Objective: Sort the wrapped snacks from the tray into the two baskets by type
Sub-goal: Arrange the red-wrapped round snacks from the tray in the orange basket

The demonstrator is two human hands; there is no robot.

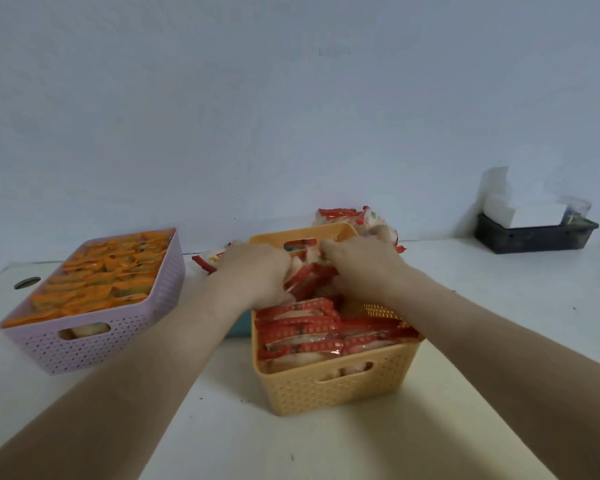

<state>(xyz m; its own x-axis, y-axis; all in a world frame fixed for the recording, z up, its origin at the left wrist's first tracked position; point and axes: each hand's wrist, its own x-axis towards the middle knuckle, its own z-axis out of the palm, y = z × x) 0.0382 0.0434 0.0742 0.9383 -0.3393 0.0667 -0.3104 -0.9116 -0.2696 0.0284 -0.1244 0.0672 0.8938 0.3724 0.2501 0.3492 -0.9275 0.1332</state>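
Both of your hands are down in the far half of the yellow basket (329,386), which stands on the white surface (222,427) right in front of you. Your left hand (253,275) has its grip curled closed into the red-wrapped snacks (305,332), and your right hand (357,263) is closed on the same bunch from the other side; your fingertips are buried among the wrappers, so exactly which packets each hand has cannot be made out. The near half of that basket is packed with red packets in rows. More red packets lie loose behind the basket (340,214) and to its left past your left hand, partly hidden by your hands and the basket's far wall. Only a teal sliver of the tray (239,327) shows between your left forearm and the basket. Well apart to the left, the purple basket (94,344) is full of orange-wrapped snacks (101,278). A dark round hole (26,283) sits in the surface beside it. At far right a black bin (534,237) holds white blocks, too blurred to identify.
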